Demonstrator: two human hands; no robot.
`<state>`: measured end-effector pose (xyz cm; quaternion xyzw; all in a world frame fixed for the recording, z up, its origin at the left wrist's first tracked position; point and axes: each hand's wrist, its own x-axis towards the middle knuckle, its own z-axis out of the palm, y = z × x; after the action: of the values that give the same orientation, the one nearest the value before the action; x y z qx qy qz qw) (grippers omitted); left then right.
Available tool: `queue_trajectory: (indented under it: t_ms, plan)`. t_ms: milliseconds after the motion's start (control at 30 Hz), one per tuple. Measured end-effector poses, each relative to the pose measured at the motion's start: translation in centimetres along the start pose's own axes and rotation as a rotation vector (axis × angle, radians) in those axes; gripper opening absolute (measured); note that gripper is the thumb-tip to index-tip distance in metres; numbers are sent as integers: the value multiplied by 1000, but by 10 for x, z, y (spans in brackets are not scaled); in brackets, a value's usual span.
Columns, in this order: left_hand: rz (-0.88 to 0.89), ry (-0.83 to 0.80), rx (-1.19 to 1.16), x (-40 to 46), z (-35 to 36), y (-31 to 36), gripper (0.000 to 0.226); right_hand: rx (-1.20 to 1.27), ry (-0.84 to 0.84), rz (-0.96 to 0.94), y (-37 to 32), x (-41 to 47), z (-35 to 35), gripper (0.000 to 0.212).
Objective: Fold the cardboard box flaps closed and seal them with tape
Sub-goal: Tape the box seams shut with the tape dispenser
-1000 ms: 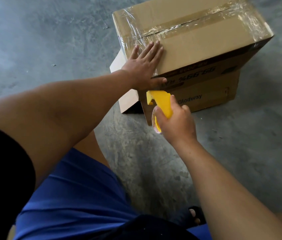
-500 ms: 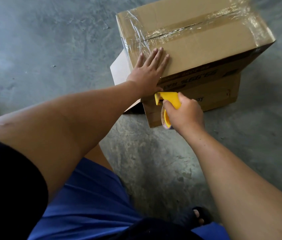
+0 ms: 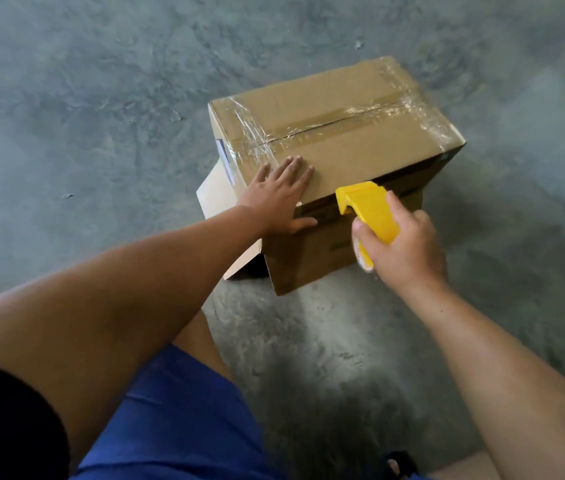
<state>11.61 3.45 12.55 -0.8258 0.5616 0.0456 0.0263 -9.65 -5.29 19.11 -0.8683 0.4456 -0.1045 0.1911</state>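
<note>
A cardboard box sits on a grey concrete floor, a little right of the middle of the view, its top flaps folded shut and meeting along a centre seam. Clear tape runs the length of that seam, and more wrinkled, shiny tape wraps over both short ends of the top and down the sides. The left hand lies flat on the near left corner of the box top, its fingers straight and slightly spread across the cardboard, while the thumb reaches down over the near edge onto the front face. The right hand grips a yellow tape dispenser, fingers and thumb curled round its body; the dispenser's front end is at the upper part of the box's front face, just below the near top edge, though whether it actually touches the cardboard there is hard to tell. A pale roll shows under the hand at the dispenser's lower end. A loose cardboard flap sticks out at the box's left side, low down and angled toward the floor. At the bottom of the view are the person's blue shorts and a black sleeve.
</note>
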Motion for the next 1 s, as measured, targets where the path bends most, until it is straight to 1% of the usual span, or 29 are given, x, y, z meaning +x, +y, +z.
queue_trajectory:
  t_ms: [67, 167, 267, 333, 433, 500, 600, 767, 867, 933, 1000]
  plan:
    - [4, -12, -38, 10, -6, 0, 100, 38, 22, 2, -2, 16, -11, 75]
    - [4, -18, -59, 36, -10, 8, 98, 109, 58, -53, 2, 42, -21, 74]
    - [13, -10, -59, 71, -13, 27, 99, 190, 95, -105, 18, 73, -30, 65]
    - [18, -14, -81, 92, -18, 43, 98, 165, 119, -142, 37, 96, -41, 57]
    - [45, -32, -84, 124, -25, 70, 98, 75, 164, -194, 73, 130, -65, 53]
    - [50, -39, -99, 146, -29, 89, 98, 41, 172, -218, 99, 156, -78, 53]
    - [41, -9, -142, 176, -33, 111, 97, 11, 190, -237, 135, 194, -88, 55]
    - [-4, 38, -126, 221, -29, 136, 105, -29, 236, -225, 205, 236, -60, 59]
    - [-21, 19, -68, 233, -25, 147, 103, -47, 258, -245, 250, 249, -28, 57]
    - [-36, 16, -10, 233, -20, 150, 100, -92, 203, -219, 276, 253, -4, 58]
    - [-51, 47, 21, 231, -15, 151, 98, -160, 103, -181, 299, 257, 18, 59]
